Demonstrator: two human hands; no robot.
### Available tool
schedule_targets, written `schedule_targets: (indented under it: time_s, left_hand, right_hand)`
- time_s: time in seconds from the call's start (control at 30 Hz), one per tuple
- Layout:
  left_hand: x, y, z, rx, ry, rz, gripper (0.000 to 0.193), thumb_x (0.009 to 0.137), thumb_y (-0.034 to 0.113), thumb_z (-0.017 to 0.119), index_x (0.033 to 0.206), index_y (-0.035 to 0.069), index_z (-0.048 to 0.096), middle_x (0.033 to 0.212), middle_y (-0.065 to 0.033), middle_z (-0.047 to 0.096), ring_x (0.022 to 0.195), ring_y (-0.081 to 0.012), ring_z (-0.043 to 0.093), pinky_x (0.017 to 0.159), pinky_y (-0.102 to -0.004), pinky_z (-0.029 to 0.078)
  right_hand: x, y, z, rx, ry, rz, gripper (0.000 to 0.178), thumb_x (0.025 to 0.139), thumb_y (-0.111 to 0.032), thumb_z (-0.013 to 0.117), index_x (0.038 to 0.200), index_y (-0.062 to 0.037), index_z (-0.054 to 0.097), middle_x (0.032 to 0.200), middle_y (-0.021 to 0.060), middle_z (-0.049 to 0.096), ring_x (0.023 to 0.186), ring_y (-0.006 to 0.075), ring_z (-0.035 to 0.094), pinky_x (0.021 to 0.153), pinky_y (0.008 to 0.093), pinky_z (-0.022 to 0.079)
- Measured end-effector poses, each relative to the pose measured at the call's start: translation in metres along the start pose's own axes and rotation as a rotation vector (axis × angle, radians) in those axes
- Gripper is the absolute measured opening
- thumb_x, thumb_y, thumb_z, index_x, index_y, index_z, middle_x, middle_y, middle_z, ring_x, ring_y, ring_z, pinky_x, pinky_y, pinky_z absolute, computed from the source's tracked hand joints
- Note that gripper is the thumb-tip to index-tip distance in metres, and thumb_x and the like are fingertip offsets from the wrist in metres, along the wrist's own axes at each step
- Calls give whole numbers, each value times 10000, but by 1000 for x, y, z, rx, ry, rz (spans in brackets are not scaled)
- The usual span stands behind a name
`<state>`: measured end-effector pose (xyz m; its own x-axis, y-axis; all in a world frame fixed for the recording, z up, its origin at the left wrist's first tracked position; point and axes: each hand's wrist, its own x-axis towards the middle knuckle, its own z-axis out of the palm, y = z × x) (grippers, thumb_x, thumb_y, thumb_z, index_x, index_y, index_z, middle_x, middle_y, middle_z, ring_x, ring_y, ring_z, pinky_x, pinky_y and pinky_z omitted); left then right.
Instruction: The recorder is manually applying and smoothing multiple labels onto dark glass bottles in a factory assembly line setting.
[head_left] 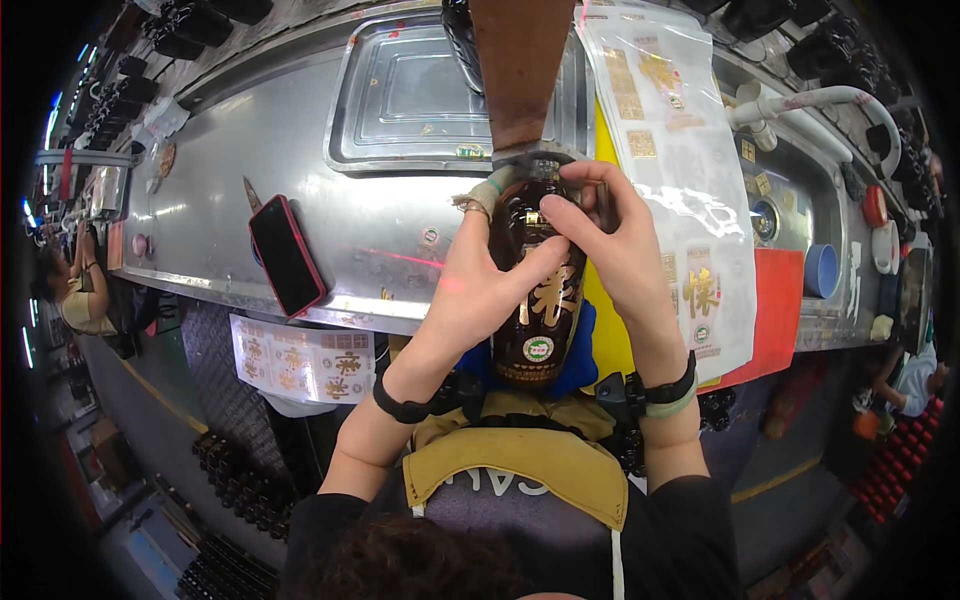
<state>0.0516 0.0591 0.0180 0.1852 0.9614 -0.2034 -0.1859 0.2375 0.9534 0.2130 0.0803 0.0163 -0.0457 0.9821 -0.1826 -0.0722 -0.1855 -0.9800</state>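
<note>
Both hands on one dark brown bottle point(538, 300) with gold lettering, held upright-ish at the near edge of the steel tabletop point(250, 150), just in front of the person's chest. Left hand point(480, 280) wraps the bottle's left side, thumb across the front near the gold label, fingers closed around the shoulder; a taped finger shows near the neck. Right hand point(610, 235) closed over the upper right side and neck area, fingers curled over the top. Bottle base sits against a blue cloth or pad point(585, 355) at the tabletop edge; can't tell if it rests on it or is just held. Brown wooden plank-like piece point(520, 60) comes down from above right to the bottle's cap. Sheet of clear film with gold printed labels point(680, 180) lies just right of the hands, over a yellow and a red panel. Black phone in a red case point(286, 255) lies flat to the left, well apart from the bottle. Shallow steel tray point(400, 100) beyond the hands. Another label sheet point(300, 360) hangs below the tabletop edge, left. Black wristbands on both wrists.
</note>
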Motion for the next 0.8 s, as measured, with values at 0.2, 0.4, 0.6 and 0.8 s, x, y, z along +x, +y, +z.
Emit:
schedule_targets:
  time_s: [0.2,0.4,0.6,0.8]
  left_hand:
    - [0,7,-2,12,-46,10,681,917,135,748,1460,-59,386,1338,-142,578,1227,-169,567,1047,-333,474]
    - [1,7,-2,-24,-61,-3,666,924,138,745,1453,-60,393,1305,-134,600,1204,-164,578,1035,-326,479]
    - [2,4,-3,39,-66,31,654,927,144,743,1448,-57,402,1307,-137,598,1195,-163,582,1029,-325,482]
    - [0,4,-2,20,-57,39,645,930,148,741,1444,-55,408,1306,-139,598,1197,-165,583,1028,-326,485]
  right_hand:
    - [3,-1,-3,-19,-23,35,418,834,-197,846,1155,-28,637,855,-73,459,749,22,428,635,178,368]
    - [2,1,-2,-19,-18,17,435,829,-210,849,1159,-30,631,859,-74,445,753,23,417,637,179,365]
    - [3,1,-1,-12,-16,24,444,824,-211,852,1159,-26,626,847,-77,445,752,22,414,639,179,364]
    - [1,1,-1,18,-22,14,447,821,-210,854,1159,-27,627,853,-75,440,750,27,402,643,180,356]
